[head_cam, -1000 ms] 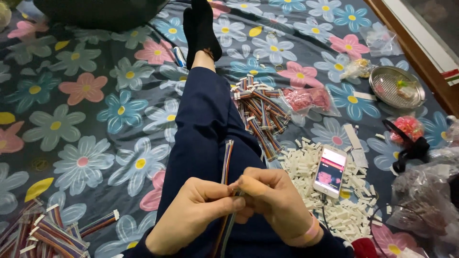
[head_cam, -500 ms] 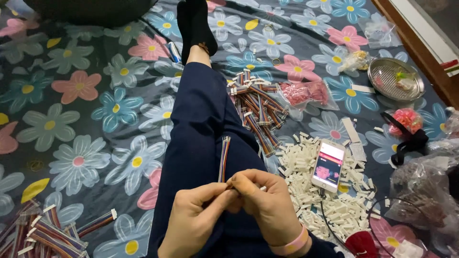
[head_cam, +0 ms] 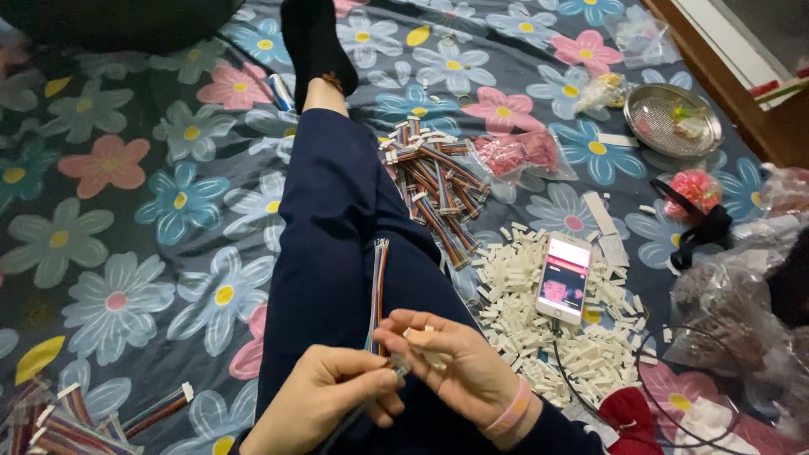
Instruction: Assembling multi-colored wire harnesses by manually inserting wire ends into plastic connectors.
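One head-worn view — looking steeply down, close over the lap and the flowered sheet (head_cam: 152, 211).

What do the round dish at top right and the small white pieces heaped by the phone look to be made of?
Round dish: probably metal mesh, since it is silvery, shiny and finely gridded.
Small white pieces: likely moulded plastic, since they are matte, blocky and all alike.
Phone: glossy lit screen, apparently glass.

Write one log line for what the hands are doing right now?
left hand: pinching ribbon cable | right hand: holding white connector at the cable | nearby: connector pile, phone, cable pile
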